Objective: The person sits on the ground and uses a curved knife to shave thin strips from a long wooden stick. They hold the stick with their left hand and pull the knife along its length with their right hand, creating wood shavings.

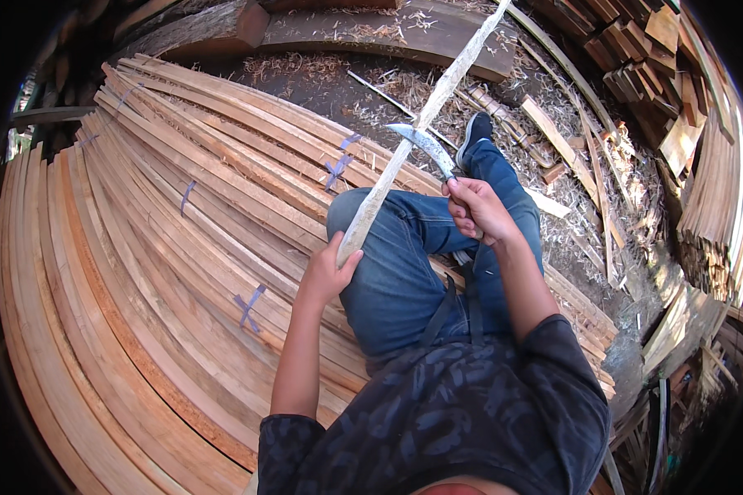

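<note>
My left hand [326, 271] is closed round the near end of a long, pale, rough wooden stick [381, 191]. The stick slants up and away to the right, passing over my bent knee. In my right hand [479, 210] is a sickle [428, 145], gripped by its handle, which the fingers mostly hide. Its curved grey blade lies across the stick about midway along, with the tip pointing left. Whether the edge bites into the wood I cannot tell.
Bundled wooden strips [165, 272] tied with purple ribbon [248, 309] lie under and left of me. Wood shavings [380, 99] and loose offcuts [561, 153] litter the ground ahead. Stacked timber [636, 58] stands at the far right; a thick beam [338, 29] lies at the back.
</note>
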A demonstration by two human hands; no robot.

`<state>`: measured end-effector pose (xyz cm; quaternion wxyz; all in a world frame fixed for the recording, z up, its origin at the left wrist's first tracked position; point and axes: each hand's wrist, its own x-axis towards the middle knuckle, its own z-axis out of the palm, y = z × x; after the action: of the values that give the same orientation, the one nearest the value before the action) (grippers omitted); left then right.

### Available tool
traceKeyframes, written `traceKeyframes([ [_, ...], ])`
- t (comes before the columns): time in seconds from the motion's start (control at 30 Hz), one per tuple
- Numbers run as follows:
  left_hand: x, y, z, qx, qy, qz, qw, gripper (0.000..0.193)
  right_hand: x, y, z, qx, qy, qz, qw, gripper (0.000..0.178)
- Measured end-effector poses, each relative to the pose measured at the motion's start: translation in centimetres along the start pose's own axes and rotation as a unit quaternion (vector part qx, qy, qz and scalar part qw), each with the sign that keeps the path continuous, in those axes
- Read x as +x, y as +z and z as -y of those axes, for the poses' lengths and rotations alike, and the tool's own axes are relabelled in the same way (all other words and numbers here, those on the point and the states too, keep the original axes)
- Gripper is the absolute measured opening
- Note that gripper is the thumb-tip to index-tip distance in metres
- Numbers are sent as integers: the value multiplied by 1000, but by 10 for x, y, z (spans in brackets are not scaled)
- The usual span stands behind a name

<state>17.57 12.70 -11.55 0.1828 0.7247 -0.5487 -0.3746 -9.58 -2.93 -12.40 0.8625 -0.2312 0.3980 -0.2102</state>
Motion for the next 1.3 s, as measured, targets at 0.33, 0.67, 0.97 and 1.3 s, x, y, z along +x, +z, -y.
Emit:
traceKeyframes([
  [0.33,7,-1,2,8,-5,18,1000,47,-5,32,-20,-80,22,53,995,23],
  [0.67,1,-1,3,0,8,-1,1000,44,-1,23,-5,-35,-105,-115,987,23],
  [0.97,-1,7,12,-20,7,-30,999,48,-26,20,-28,-200,-31,37,979,14],
  [1.3,-29,17,-44,92,-76,-89,989,24,-29,19,-98,-391,-337,-81,852,40],
])
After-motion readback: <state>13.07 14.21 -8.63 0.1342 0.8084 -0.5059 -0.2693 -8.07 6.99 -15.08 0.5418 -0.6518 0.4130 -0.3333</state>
